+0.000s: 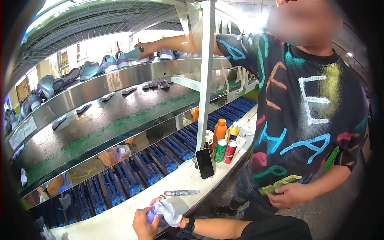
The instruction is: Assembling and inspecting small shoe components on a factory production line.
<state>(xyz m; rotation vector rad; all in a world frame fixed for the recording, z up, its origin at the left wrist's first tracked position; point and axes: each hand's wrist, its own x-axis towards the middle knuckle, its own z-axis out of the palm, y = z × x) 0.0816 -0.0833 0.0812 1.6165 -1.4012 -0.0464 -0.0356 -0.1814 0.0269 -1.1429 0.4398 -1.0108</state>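
Over the white bench edge at the bottom middle, both my hands close around a small rounded purple thing (152,216) whose kind I cannot make out. My left hand (143,225) is bare, its fingers and thumb curled against the near side. A white glove covers most of my right hand (170,212), which presses on the thing from the right; a black watch (189,228) sits on that wrist. Just beyond my hands lies a slim tool wrapped in clear plastic (182,193), with reddish ends. My fingers hide much of the purple thing.
A phone (205,164) leans upright on the bench (120,216); behind it stand a green can (219,151), a red can (230,152) and bottles. Blue rollers (136,176) run alongside. Shoes (90,71) line the upper shelf; a co-worker's hand (147,50) touches one. The co-worker stands at right.
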